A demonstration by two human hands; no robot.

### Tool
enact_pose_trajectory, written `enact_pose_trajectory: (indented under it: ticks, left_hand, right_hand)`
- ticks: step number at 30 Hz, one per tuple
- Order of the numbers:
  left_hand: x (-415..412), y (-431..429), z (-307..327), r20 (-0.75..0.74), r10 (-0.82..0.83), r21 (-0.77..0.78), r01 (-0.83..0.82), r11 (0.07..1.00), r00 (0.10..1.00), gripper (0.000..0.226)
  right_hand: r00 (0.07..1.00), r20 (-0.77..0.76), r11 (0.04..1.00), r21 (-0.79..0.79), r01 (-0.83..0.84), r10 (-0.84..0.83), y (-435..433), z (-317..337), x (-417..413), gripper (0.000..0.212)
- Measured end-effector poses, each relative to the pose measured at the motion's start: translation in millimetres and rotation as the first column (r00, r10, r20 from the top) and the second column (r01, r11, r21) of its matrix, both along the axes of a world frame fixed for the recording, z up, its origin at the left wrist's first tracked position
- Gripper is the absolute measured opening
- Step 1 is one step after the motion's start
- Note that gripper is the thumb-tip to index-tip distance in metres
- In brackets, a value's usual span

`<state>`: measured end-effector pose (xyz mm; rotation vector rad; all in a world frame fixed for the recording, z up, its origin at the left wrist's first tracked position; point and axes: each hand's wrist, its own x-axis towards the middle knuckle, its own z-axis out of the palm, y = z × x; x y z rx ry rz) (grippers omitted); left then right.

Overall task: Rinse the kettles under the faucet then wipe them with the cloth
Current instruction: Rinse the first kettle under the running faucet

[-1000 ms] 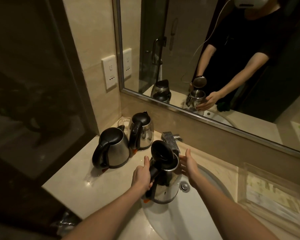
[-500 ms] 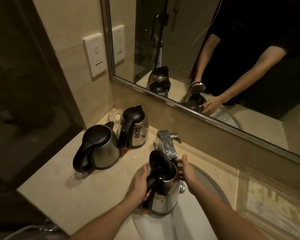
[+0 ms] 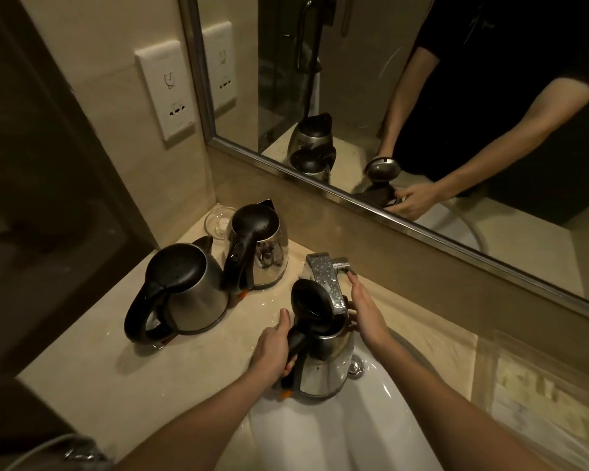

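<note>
1. The left hand (image 3: 272, 348) has its grip closed around the black handle of the open kettle (image 3: 323, 365), with the thumb up along the handle.
2. This kettle is held over the white sink (image 3: 337, 436), and its lid (image 3: 308, 302) stands open, just under the spout of the faucet (image 3: 327, 280).
3. The right hand (image 3: 366, 309) has a wide grip and holds nothing. Its fingers are straight, the fingertips reach the faucet lever, and the thumb is at the rim of the kettle.
4. If water runs from the faucet, I cannot tell.
5. Two more steel kettles stand on the surface (image 3: 92, 379) to the left of the sink, with lids closed: the front kettle (image 3: 191, 290) and the back kettle (image 3: 262, 246), just beside each other.
6. A small glass dish (image 3: 218, 220) sits in the corner behind them.
7. The mirror (image 3: 422, 96) above shows the arms and the kettles.
</note>
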<state>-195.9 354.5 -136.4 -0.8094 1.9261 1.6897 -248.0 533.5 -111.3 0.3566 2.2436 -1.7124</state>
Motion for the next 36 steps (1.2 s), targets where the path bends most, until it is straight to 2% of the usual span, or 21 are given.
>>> enact_pose_trajectory:
  ticks: [4,11,19,24,30,36]
  left_hand:
    - [0.1,0.4,-0.3,-0.001,0.015,0.011,-0.015,1.000,1.000,0.075]
    - [2.0,0.3,-0.3,-0.025,0.013,0.030,-0.013,0.999,1.000,0.073]
    - [1.8,0.8,1.9,-0.046,-0.009,0.036,0.011,0.999,0.999,0.073]
    - [2.2,0.8,0.1,-0.038,-0.003,0.041,0.004,0.999,0.999,0.071]
    - [2.0,-1.5,2.5,-0.031,0.013,0.020,-0.012,1.000,0.999,0.070]
    - [3.5,-4.9,1.9,-0.028,0.010,0.025,-0.009,1.000,1.000,0.071]
  right_hand:
    - [1.000,0.027,1.000,0.009,0.000,0.000,-0.1,-2.0,-2.3,0.055]
    - [0.998,0.034,0.999,-0.001,0.047,-0.047,4.7,-8.1,-10.0,0.070]
    - [0.999,-0.009,0.998,0.054,0.041,-0.041,7.8,-19.2,-12.3,0.061]
    - [0.997,0.028,0.997,0.020,0.073,-0.074,7.7,-10.7,-9.8,0.069]
    - [0.988,0.065,0.989,-0.027,0.143,-0.141,7.8,-6.0,-15.5,0.050]
    - [0.985,0.062,0.986,-0.042,0.162,-0.159,7.0,0.7,-17.4,0.047]
